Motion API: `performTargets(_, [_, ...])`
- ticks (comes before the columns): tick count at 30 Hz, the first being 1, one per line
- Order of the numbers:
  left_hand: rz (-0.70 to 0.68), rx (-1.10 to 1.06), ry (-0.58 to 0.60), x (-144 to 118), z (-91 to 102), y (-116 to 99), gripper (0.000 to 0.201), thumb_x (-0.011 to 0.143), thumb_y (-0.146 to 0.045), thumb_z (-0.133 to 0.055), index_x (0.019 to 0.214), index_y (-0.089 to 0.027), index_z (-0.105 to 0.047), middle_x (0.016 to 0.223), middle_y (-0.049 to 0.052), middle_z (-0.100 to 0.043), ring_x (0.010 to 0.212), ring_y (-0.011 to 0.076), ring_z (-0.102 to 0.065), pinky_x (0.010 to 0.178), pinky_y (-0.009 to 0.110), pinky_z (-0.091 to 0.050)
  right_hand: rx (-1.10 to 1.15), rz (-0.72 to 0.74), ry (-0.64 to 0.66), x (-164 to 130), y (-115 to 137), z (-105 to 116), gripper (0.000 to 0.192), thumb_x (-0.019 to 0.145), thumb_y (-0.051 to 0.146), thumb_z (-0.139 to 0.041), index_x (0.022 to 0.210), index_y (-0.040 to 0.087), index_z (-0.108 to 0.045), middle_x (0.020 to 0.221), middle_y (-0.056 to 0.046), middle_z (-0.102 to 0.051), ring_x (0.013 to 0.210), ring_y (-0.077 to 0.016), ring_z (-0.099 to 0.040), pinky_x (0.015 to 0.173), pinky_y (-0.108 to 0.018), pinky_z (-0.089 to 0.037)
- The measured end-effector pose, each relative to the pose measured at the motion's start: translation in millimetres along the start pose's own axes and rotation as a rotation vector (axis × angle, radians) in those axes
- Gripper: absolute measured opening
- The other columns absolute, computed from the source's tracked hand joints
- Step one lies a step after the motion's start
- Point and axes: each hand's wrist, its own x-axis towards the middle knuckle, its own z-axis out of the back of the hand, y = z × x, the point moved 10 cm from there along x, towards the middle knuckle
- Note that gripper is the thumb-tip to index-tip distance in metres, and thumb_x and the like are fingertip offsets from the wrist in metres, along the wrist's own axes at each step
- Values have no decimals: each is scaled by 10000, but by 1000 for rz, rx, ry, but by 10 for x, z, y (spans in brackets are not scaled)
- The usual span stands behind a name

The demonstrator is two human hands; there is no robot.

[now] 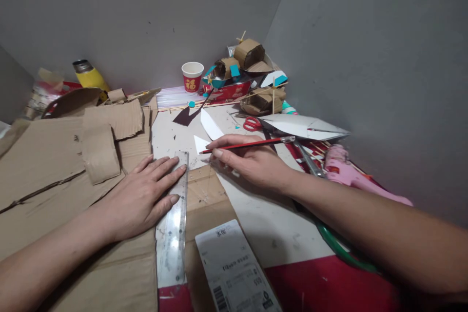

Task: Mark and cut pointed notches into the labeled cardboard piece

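Note:
My left hand (141, 195) lies flat, fingers spread, on brown cardboard (44, 156) and presses the left edge of a clear plastic ruler (172, 234). The ruler runs from near me toward the wall, over a cardboard sheet (204, 195) that bears a white shipping label (234, 268). My right hand (252, 161) grips a red pencil (248, 145), its tip pointing left close to the ruler's far end, near a white paper scrap (200, 144).
A red paper cup (192, 76), cardboard models (252, 66) and red scissors (252, 123) sit in the far corner. A pink glue gun (347, 170) lies at the right. A yellow bottle (89, 75) and torn cardboard pieces (106, 136) are at the left. Grey walls close in.

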Motion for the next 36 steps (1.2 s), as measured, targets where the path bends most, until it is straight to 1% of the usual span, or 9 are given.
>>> performTargets(4, [0,8,-6,-10,-1,6,581,1016,-471,-317,1551,-251,-261,1600,92,-341,1450,275,-329,1189,546,-215,11,9,-10,-6,5,9,186,905,264,-553,981,169,-693,908,-62,-727,754,-173,-637,702,-318,-502])
performTargets(10, [6,30,-13,7,-14,-17,585,1015,-481,-307,1549,-246,-268,1590,102,-360,1446,266,-336,1183,551,-235,57,2,-21,-25,52,15,180,897,250,-546,957,165,-691,853,-48,-712,681,-155,-635,623,-284,-503])
performTargets(13, [17,35,-3,14,-13,-17,584,1016,-478,-296,1546,-233,-281,1585,108,-366,1437,273,-352,1176,563,-249,51,13,-18,-28,82,10,186,897,245,-544,950,159,-701,835,-50,-708,717,-166,-642,650,-292,-504])
performTargets(21, [16,11,6,-3,-30,-16,589,1019,-486,-281,1558,-253,-235,1617,75,-296,1469,274,-289,1184,571,-220,36,3,-11,-15,79,3,185,888,233,-544,947,156,-702,824,-57,-707,740,-177,-639,669,-303,-505])
performTargets(24, [22,-4,13,-4,-37,-15,590,1016,-479,-295,1557,-250,-240,1617,67,-292,1473,285,-278,1187,574,-208,61,-1,-1,-13,82,-4,193,895,242,-541,946,146,-700,801,-54,-705,703,-164,-632,630,-285,-497])
performTargets(28, [18,-32,-6,-1,-19,-28,588,1014,-476,-314,1554,-254,-248,1617,71,-286,1469,293,-286,1189,571,-199,86,-8,11,-33,102,-29,181,887,230,-554,931,143,-706,772,-45,-701,650,-140,-612,587,-261,-488])
performTargets(30, [15,-44,-8,0,-19,-34,580,1016,-468,-315,1553,-254,-253,1616,76,-289,1466,296,-294,1189,573,-196,144,-41,24,-65,90,-70,163,883,226,-564,928,152,-702,749,-34,-692,619,-129,-602,563,-249,-488])
performTargets(34, [9,-47,-11,-5,-20,-39,578,1017,-465,-316,1552,-253,-259,1615,84,-287,1465,301,-295,1186,577,-197,349,-183,76,-162,-10,-237,138,885,236,-570,934,166,-678,700,-17,-663,553,-110,-576,483,-215,-467])
performTargets(36, [5,-51,-21,-6,-10,-38,575,1015,-462,-324,1547,-252,-273,1612,82,-295,1461,305,-304,1184,575,-202,412,-240,71,-190,-59,-291,120,867,234,-592,923,165,-673,706,-20,-665,548,-105,-576,465,-201,-466])
